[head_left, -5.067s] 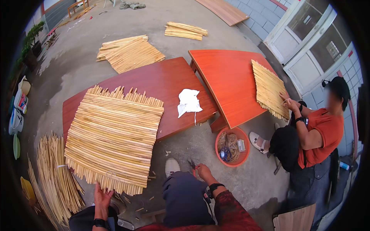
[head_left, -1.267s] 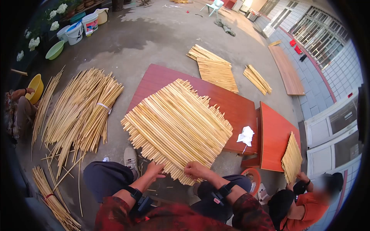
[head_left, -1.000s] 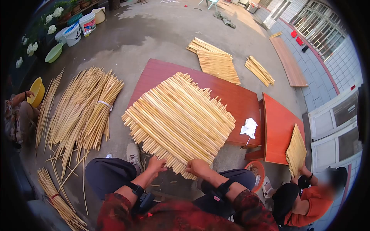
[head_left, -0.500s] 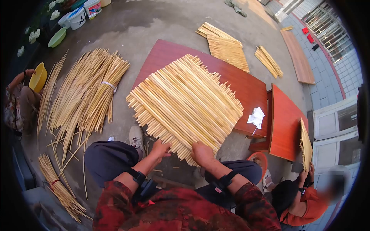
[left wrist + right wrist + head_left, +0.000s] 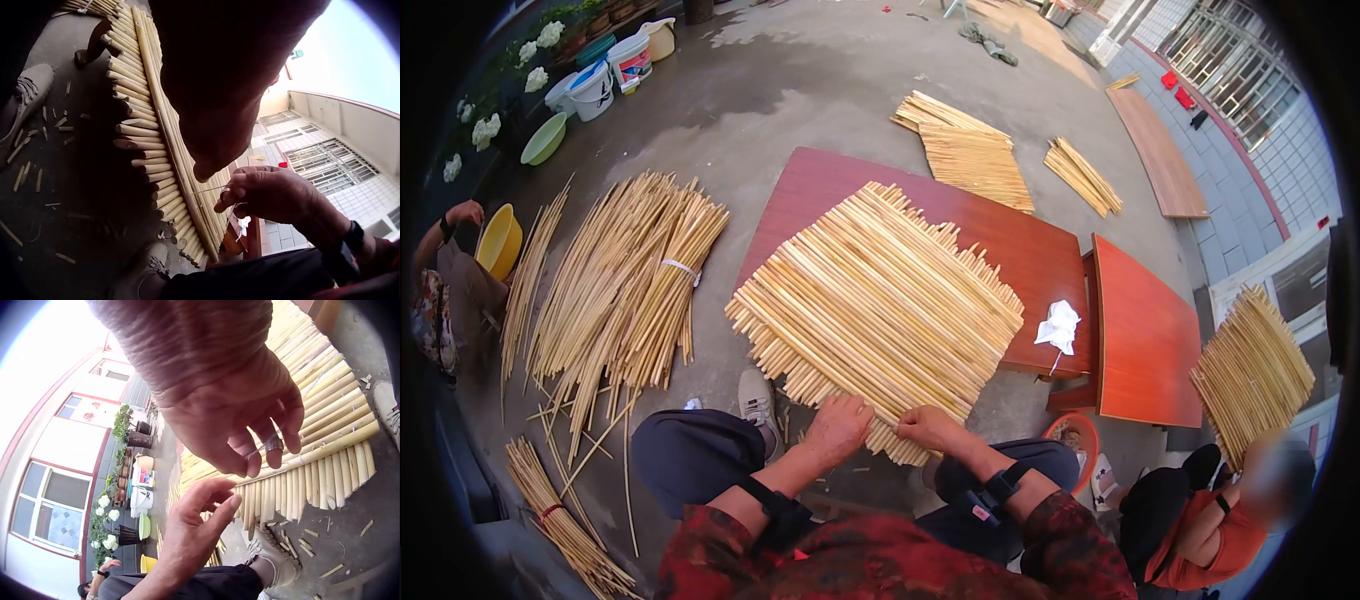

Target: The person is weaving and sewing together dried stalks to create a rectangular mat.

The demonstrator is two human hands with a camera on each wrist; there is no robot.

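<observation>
A mat of pale stalks [image 5: 880, 310] lies on the dark red table [image 5: 1040, 260], its near edge toward me. My left hand [image 5: 840, 425] is at that edge; its fingertips touch the stalks in the left wrist view, where the hand [image 5: 212, 94] is mostly dark. Close beside it, my right hand [image 5: 932, 428] pinches a thin string [image 5: 211, 189] that runs to the edge stalk. The right wrist view shows my right hand [image 5: 231, 406] with a ring and bent fingers, and my left hand [image 5: 194, 534] with thumb extended, just beyond the mat's edge.
Loose stalks [image 5: 615, 280] and a tied bundle [image 5: 560, 520] lie at left. An orange-red table [image 5: 1145, 340], a white cloth [image 5: 1057, 326] and a red basket [image 5: 1075, 440] are at right. A person there holds another mat [image 5: 1252, 370]; another sits at far left.
My left hand has moved right along the near edge, closer to my right hand. At right, the other person's mat has been lifted and turned to face the view.
</observation>
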